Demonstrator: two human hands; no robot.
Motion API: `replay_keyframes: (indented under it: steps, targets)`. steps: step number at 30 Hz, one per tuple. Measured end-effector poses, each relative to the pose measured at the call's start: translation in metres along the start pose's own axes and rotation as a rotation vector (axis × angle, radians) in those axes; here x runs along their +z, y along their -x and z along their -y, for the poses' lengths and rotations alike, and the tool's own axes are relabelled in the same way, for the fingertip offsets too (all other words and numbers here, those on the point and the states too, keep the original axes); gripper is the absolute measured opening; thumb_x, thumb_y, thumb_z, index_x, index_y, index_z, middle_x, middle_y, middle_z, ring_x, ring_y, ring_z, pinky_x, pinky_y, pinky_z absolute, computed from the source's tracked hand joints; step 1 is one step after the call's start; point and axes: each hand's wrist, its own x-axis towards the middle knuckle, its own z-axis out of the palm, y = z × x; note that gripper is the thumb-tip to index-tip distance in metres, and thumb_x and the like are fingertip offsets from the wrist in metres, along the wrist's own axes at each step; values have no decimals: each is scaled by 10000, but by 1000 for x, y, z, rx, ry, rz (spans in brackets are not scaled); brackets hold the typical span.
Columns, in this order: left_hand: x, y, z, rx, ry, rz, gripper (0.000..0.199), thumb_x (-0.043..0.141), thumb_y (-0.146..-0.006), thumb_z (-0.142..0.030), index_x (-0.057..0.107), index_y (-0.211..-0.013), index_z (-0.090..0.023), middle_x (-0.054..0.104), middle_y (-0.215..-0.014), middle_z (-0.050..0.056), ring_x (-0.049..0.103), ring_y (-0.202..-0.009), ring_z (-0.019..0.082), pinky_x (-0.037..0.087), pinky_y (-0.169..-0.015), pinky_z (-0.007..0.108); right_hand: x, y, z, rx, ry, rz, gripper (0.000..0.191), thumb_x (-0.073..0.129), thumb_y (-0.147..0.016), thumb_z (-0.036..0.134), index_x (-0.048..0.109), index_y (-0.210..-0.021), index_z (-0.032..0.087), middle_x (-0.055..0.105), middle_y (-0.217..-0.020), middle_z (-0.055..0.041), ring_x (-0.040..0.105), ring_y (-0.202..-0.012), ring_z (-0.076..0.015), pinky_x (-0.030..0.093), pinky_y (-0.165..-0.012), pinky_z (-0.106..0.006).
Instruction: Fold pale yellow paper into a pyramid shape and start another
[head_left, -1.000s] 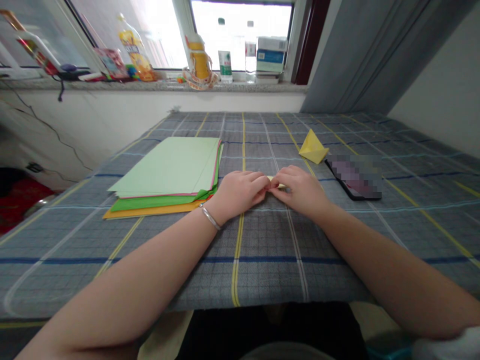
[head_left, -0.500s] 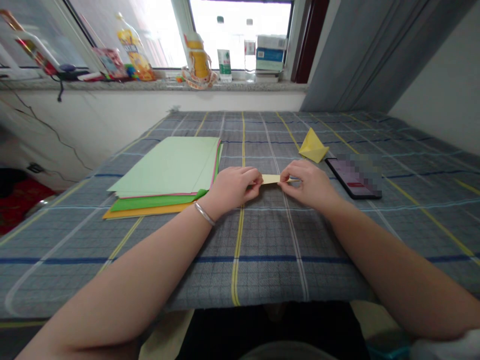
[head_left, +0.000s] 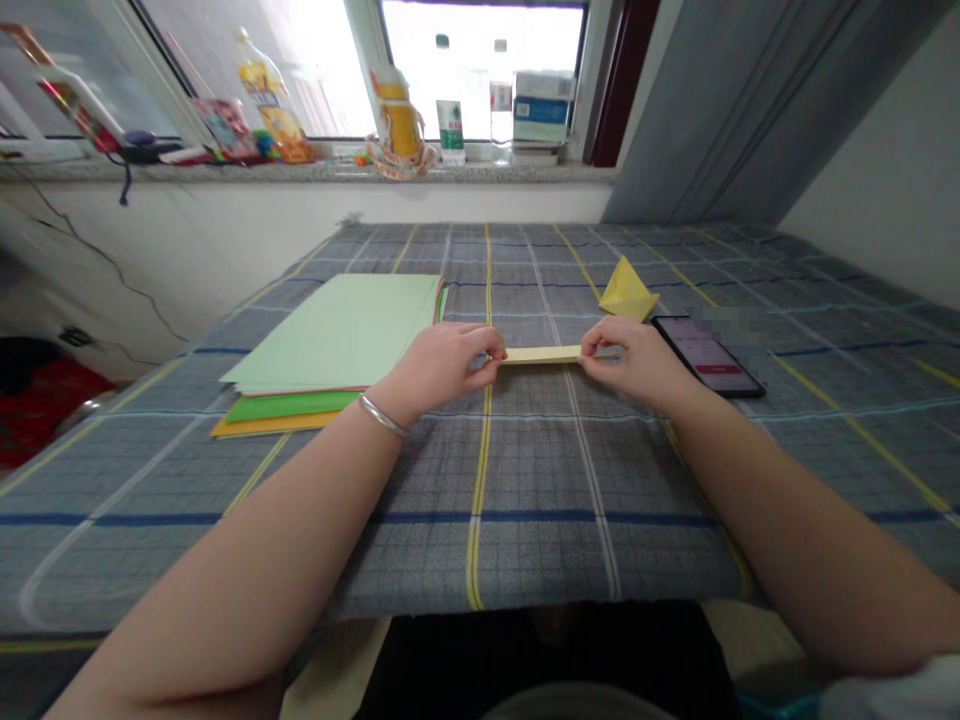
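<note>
Head view: pinching the left end of a narrow, pale-yellow paper strip (head_left: 541,355) between thumb and curled fingers of the left hand (head_left: 451,362), nearly closed; pinching the right end likewise with the right hand (head_left: 631,360). Holding the strip crosswise over a table (head_left: 540,460) covered in grey plaid cloth; cannot tell whether touching it. Noting near the left hand a stack of coloured paper sheets (head_left: 341,330); beyond the right, a yellow folded-paper pyramid (head_left: 628,290) beside a black-edged smartphone (head_left: 709,358).
</note>
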Motion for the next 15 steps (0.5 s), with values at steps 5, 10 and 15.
replay_keyframes:
  steps: [5, 10, 15]
  targets:
    - [-1, 3, 8, -26, 76, -17, 74, 532, -824, -200, 592, -867, -196, 691, -890, 8, 641, -814, 164, 467, -750, 280, -1, 1, -6, 32, -17, 12, 67, 593, -742, 176, 577, -698, 224, 630, -765, -9, 580, -764, -179, 472, -745, -347]
    - [1, 4, 6, -86, 199, -84, 39, 552, -842, -218, 555, -871, -193, 659, -888, -4, 622, -823, 146, 463, -764, 269, 1, 2, -8, 100, -96, -18, 57, 590, -725, 183, 567, -693, 224, 623, -763, -7, 593, -764, -175, 500, -733, -343]
    - [8, -1, -9, -137, 104, -113, 232, 647, -838, -330, 529, -978, -188, 591, -869, 2, 578, -778, 153, 451, -709, 273, 2, 2, 1, 79, -69, -7, 56, 576, -722, 185, 552, -690, 224, 616, -736, -1, 603, -742, -178, 483, -708, -338]
